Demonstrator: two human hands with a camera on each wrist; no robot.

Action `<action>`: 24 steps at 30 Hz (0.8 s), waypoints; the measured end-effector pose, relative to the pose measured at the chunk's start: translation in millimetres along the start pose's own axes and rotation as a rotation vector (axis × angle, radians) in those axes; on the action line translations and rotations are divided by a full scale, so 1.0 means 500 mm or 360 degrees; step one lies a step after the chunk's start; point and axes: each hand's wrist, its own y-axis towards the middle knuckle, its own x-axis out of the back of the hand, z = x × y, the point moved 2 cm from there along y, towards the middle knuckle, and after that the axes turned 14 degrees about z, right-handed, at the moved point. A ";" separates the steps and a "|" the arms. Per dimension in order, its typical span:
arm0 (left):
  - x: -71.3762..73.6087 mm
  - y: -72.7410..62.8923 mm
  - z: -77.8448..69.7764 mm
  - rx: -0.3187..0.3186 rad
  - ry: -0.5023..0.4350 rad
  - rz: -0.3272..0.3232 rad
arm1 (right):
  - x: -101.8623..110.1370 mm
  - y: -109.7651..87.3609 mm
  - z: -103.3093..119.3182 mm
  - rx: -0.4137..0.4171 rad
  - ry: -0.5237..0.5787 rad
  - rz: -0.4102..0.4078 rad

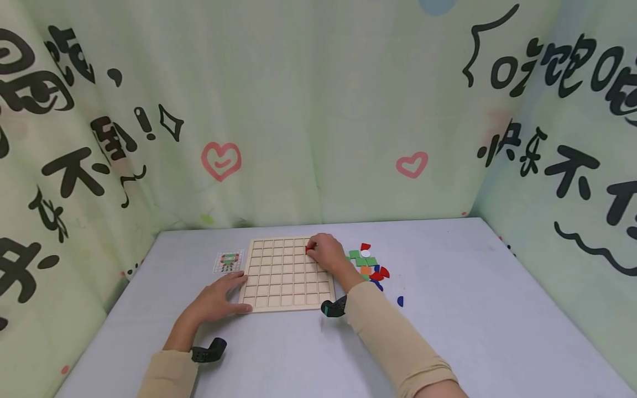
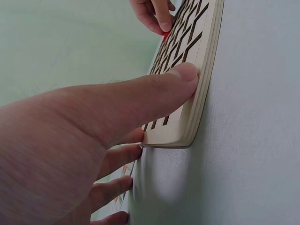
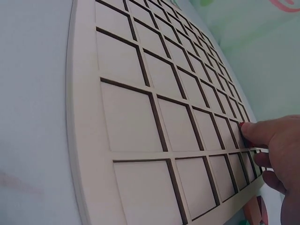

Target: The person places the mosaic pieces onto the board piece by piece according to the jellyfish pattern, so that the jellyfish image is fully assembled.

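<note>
Left, toward nine o'clock of the board, a small printed white card (image 1: 229,262) lies on the white bench (image 1: 278,354). A left hand (image 1: 219,297), grip slack, touches the square-celled pale wooden board (image 1: 287,291) at eight o'clock. At one, the right hand (image 1: 327,253) pinches a small red piece (image 1: 306,250), best squared to a cell before release. Loose coloured pieces (image 1: 369,262) lie at three.

The head view looks forward and down from six o'clock, well back from the board (image 1: 286,273). Left and right wrist views look in close from seven and five o'clock, sharing it and the right hand (image 1: 329,254).
</note>
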 end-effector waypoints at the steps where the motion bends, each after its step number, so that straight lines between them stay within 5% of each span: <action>1: 0.001 0.000 0.000 -0.0001 0.0000 -0.0001 | 0.000 0.002 0.000 -0.0007 0.0001 -0.0002; 24: 0.002 -0.001 -0.004 0.0017 -0.0015 -0.0005 | 0.003 0.004 0.001 -0.0053 0.0121 0.0021</action>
